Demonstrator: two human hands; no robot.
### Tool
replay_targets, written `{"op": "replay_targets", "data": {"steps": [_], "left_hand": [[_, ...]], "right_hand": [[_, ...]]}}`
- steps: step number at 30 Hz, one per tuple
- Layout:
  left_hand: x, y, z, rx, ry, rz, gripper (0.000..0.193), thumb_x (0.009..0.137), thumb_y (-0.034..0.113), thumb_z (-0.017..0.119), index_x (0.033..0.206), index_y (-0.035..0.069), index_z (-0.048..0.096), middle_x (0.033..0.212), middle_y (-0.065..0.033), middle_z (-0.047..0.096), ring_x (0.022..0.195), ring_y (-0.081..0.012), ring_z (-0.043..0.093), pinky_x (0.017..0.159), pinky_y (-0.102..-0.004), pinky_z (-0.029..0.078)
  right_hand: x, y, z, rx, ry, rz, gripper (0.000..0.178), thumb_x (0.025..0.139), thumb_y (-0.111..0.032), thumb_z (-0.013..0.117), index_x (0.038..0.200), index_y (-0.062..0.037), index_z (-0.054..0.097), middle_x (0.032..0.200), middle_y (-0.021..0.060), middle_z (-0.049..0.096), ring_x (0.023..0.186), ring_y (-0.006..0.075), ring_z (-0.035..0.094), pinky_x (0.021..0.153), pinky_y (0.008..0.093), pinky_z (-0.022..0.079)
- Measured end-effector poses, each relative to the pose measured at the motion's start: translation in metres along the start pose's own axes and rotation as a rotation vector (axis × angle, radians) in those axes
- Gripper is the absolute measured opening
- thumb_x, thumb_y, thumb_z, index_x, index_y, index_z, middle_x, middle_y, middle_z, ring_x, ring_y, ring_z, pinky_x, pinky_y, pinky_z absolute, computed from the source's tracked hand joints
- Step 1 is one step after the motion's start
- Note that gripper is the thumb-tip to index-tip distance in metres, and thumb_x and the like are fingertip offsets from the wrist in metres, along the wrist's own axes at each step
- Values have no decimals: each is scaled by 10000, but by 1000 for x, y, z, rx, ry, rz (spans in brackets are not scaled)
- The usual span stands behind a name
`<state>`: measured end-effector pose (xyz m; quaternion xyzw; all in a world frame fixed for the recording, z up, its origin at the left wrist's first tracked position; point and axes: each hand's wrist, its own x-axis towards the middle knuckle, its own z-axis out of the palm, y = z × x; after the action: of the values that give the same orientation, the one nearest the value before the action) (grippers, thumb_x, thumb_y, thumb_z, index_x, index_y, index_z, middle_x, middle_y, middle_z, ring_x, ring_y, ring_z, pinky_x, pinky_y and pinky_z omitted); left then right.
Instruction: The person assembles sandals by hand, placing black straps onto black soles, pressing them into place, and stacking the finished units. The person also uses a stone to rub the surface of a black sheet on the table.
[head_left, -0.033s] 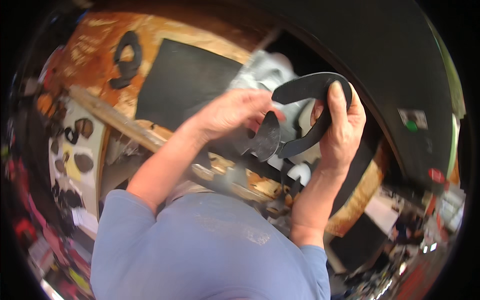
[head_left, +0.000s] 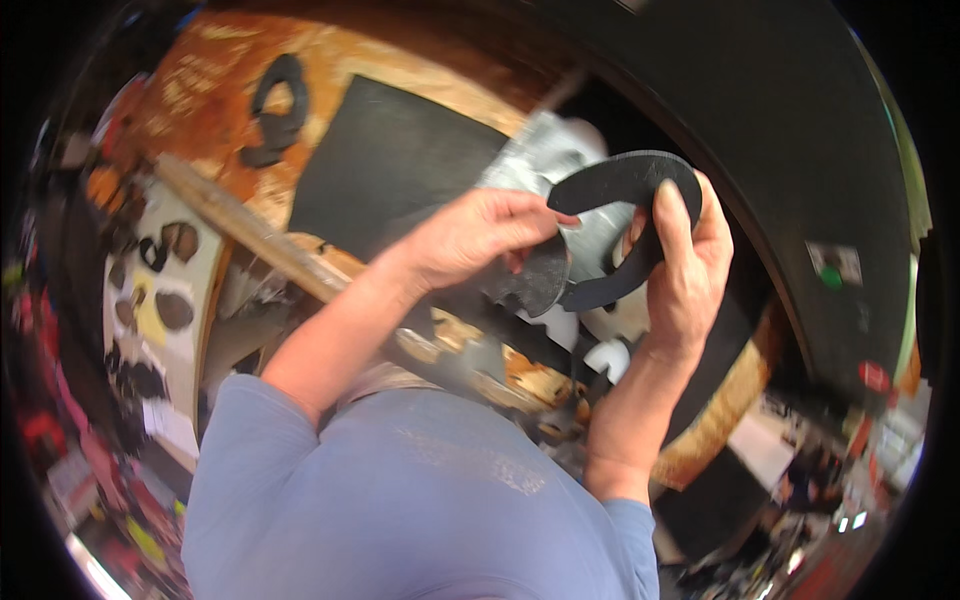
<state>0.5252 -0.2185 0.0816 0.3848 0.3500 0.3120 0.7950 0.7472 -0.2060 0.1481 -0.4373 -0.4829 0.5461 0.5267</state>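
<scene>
The wooden worktop (head_left: 215, 80), scuffed and orange-brown, runs slantwise under everything. A dark panel (head_left: 760, 120) stands along its far edge toward the right. A pale side board (head_left: 205, 265) lies beyond its near left corner. A black sheet (head_left: 385, 165) lies flat on the left half, and a wooden bar (head_left: 240, 222) follows the near edge at the left. A grey-white lump (head_left: 545, 150), blurred, sits by the far edge just beside the sheet.

The right hand (head_left: 690, 270) is clamped on a black U-piece (head_left: 620, 178), thumb on its face at the bend, holding it above the middle of the worktop with the open side turned left. The left hand (head_left: 470, 235) has its fingers drawn together at the U-piece's upper tip; blur hides whether they grip it. A rounded black flap (head_left: 548, 275) shows just below those fingers, near the lower tip. A black ring (head_left: 282, 130) lies toward the worktop's left end. Dark scraps (head_left: 173, 310) are scattered on the side board.
</scene>
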Motion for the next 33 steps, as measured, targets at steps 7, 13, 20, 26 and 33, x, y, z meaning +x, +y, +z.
{"op": "replay_targets", "data": {"steps": [7, 13, 20, 26, 33], "left_hand": [[-69, -3, -123, 653, 960, 420, 370, 976, 238, 708, 1221, -39, 714, 1163, -172, 748, 1067, -229, 708, 947, -336, 550], [-91, 54, -303, 1274, 1397, 94, 576, 922, 333, 745, 1345, -47, 653, 1243, -277, 701, 1140, -397, 699, 987, -452, 545], [-87, 70, -316, 1250, 1255, 6, 564, 871, 238, 799, 1332, -55, 657, 1233, -265, 659, 1203, -406, 624, 1056, -453, 491], [-83, 74, -321, 1189, 1212, 107, 427, 834, 137, 804, 1203, -36, 674, 1166, -238, 698, 1132, -397, 666, 999, -454, 517], [-95, 83, -322, 504, 830, 146, 473, 889, 140, 766, 1295, -63, 633, 1086, -96, 732, 992, -182, 683, 900, -316, 550]], "right_hand": [[18, 37, 52, 82, -253, 135, 218, 991, -117, 724, 1164, -4, 654, 892, 25, 684, 737, 90, 630, 665, 221, 506], [35, 40, 137, 93, -400, 262, 214, 947, -70, 763, 1135, -2, 687, 920, 24, 705, 780, 90, 642, 711, 230, 518], [101, 84, 256, -106, -515, 238, 213, 1021, -236, 705, 1068, -28, 694, 854, -41, 657, 751, 37, 560, 672, 220, 463], [134, 141, 290, -83, -536, 260, 253, 1019, -249, 691, 1087, -6, 704, 884, -25, 674, 783, 48, 567, 714, 244, 492], [132, 130, 297, -236, -313, 290, 250, 1017, -235, 675, 1061, 11, 690, 871, -20, 660, 800, 63, 556, 729, 253, 482]]}}
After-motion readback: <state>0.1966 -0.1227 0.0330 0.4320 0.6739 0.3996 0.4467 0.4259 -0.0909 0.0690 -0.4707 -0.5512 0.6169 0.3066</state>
